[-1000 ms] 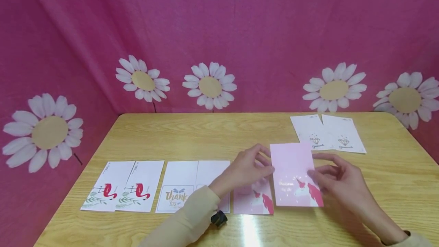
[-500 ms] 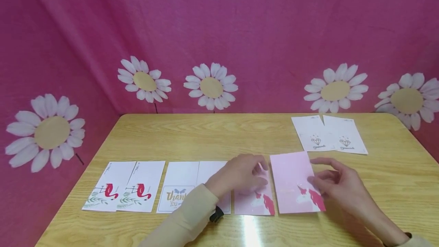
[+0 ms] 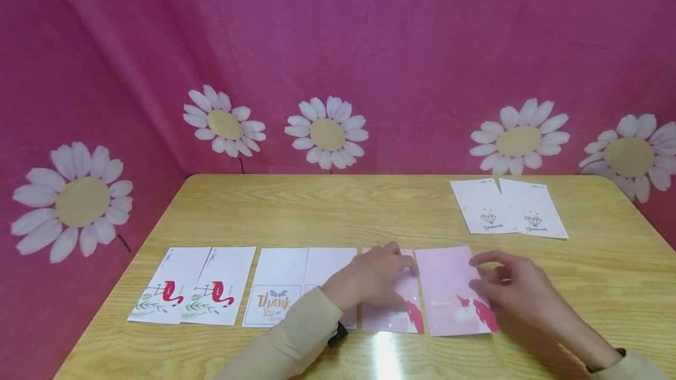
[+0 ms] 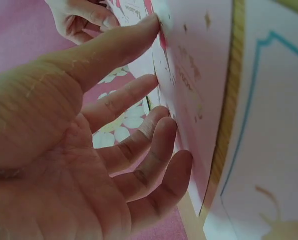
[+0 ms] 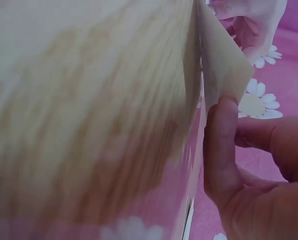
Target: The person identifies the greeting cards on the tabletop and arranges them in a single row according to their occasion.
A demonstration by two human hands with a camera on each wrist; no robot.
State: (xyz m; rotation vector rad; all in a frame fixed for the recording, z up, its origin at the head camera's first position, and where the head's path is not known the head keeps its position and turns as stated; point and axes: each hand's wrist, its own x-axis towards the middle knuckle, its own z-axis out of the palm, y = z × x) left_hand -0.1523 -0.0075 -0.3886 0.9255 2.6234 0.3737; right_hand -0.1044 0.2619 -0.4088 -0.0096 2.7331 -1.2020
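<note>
Two pink unicorn cards lie side by side at the front of the table. Over the left unicorn card [image 3: 404, 324] is my left hand [image 3: 369, 277], its fingertips touching the card's face in the left wrist view, fingers spread and loosely bent. My right hand [image 3: 528, 295] pinches the right edge of the other unicorn card [image 3: 443, 274] between thumb and fingers. In the right wrist view, that card's held edge [image 5: 223, 70] stands tilted up off the tabletop. A narrow strip of wood shows between the two pink cards.
Left of them lie two "Thank You" cards [image 3: 277, 265], one partly under my left forearm. Farther left are two flamingo cards [image 3: 227, 274], slightly overlapping. Two white diamond cards [image 3: 536, 207] lie at the back right of the wooden table [image 3: 327, 210]. A flowered pink cloth [image 3: 401, 63] hangs behind.
The right unicorn card has come down from above the table to lie nearly flat beside the other. My left hand has let go of it and moved left onto the first unicorn card.
</note>
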